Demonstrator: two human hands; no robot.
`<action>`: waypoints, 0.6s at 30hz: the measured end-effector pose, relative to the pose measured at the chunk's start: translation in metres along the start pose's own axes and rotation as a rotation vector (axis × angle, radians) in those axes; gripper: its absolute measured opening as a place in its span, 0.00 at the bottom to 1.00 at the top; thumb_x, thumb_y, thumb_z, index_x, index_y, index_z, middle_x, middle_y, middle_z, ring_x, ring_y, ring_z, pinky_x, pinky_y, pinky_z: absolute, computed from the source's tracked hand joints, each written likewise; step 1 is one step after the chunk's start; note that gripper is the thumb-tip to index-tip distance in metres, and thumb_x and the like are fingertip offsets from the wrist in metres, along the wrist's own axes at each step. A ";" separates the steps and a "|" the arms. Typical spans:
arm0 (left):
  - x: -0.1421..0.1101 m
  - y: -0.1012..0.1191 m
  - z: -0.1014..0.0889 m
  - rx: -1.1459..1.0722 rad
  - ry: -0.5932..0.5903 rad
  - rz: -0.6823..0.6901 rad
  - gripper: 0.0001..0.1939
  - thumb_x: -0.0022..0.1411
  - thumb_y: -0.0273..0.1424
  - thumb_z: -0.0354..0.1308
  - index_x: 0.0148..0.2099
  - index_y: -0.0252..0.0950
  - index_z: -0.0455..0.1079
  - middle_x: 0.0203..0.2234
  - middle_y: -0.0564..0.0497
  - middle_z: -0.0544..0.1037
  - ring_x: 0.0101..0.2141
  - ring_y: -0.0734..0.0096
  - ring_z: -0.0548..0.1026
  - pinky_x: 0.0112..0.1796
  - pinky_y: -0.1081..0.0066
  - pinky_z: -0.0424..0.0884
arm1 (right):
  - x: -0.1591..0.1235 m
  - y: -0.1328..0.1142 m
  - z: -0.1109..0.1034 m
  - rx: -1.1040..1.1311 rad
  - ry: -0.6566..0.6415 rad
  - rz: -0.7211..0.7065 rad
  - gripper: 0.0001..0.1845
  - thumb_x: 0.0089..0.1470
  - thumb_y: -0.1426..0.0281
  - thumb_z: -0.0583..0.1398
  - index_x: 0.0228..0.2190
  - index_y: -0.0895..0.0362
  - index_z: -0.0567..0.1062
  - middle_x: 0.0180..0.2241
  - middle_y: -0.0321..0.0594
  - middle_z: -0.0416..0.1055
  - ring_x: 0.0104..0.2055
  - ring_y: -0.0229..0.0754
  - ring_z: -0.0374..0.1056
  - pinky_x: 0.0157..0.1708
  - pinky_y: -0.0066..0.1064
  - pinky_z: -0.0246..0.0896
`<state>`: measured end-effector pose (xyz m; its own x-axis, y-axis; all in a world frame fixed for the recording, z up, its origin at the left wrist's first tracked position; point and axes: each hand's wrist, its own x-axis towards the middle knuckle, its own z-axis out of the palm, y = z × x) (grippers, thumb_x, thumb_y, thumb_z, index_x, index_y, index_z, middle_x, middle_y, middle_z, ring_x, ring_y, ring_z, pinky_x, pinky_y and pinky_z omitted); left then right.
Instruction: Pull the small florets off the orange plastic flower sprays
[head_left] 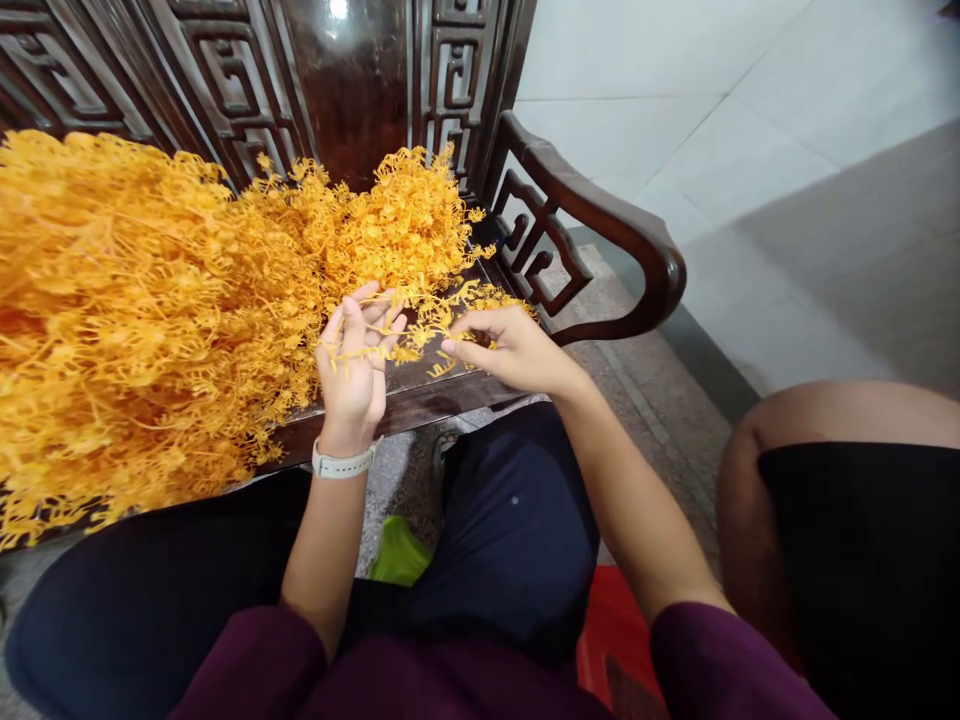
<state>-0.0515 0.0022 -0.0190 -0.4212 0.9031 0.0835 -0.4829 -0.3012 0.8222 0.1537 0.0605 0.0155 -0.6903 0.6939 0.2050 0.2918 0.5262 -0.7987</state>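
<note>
Yellow-orange artificial flower sprigs with thin, branching stems are between my two hands. My left hand [356, 355], palm turned up and fingers curled, holds one yellow sprig [371, 352] across the palm under the thumb. The thumb and forefinger of my right hand [506, 348] pinch the tip of a yellow piece beside it. Several loose sprigs [427, 330] lie on the dark wooden bench seat [397, 395] just behind my fingers. To the left, a large heap of the same yellow sprigs [165, 300] covers the seat, with a smaller clump [412, 215] near the backrest.
The bench has a carved backrest [352, 90] and a curved armrest [622, 220] at the right. A tiled wall [750, 150] stands beyond. Another person's knee [757, 480] is at the far right. A green object [401, 552] and a red stool-like object [619, 630] show below.
</note>
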 end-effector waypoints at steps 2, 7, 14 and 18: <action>0.003 -0.001 -0.003 -0.009 0.007 0.008 0.21 0.71 0.51 0.62 0.53 0.41 0.79 0.52 0.42 0.85 0.54 0.60 0.83 0.58 0.61 0.79 | -0.001 0.004 -0.004 -0.015 -0.011 -0.018 0.15 0.65 0.61 0.65 0.31 0.58 0.81 0.28 0.36 0.77 0.30 0.37 0.67 0.34 0.30 0.58; 0.010 -0.001 -0.008 -0.089 0.014 0.006 0.16 0.78 0.44 0.54 0.50 0.39 0.78 0.56 0.42 0.83 0.61 0.64 0.79 0.63 0.63 0.74 | -0.006 0.006 -0.010 -0.024 -0.227 -0.023 0.16 0.65 0.60 0.65 0.31 0.59 0.81 0.29 0.37 0.77 0.30 0.36 0.66 0.33 0.30 0.57; 0.001 0.002 0.002 -0.192 -0.007 -0.102 0.16 0.81 0.36 0.49 0.49 0.39 0.78 0.55 0.46 0.84 0.61 0.69 0.78 0.65 0.66 0.71 | -0.007 0.005 -0.001 0.030 -0.372 0.021 0.39 0.52 0.47 0.74 0.55 0.58 0.77 0.38 0.41 0.78 0.36 0.42 0.70 0.36 0.31 0.66; 0.000 0.002 0.003 -0.192 -0.017 -0.088 0.16 0.81 0.37 0.50 0.48 0.38 0.79 0.51 0.48 0.86 0.53 0.71 0.84 0.58 0.69 0.78 | -0.008 0.012 -0.006 0.154 -0.180 -0.049 0.48 0.50 0.35 0.68 0.59 0.56 0.74 0.45 0.44 0.75 0.42 0.46 0.71 0.42 0.36 0.70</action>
<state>-0.0506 0.0026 -0.0159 -0.3583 0.9332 0.0270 -0.6553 -0.2720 0.7047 0.1668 0.0638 0.0079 -0.8119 0.5634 0.1528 0.1600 0.4665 -0.8700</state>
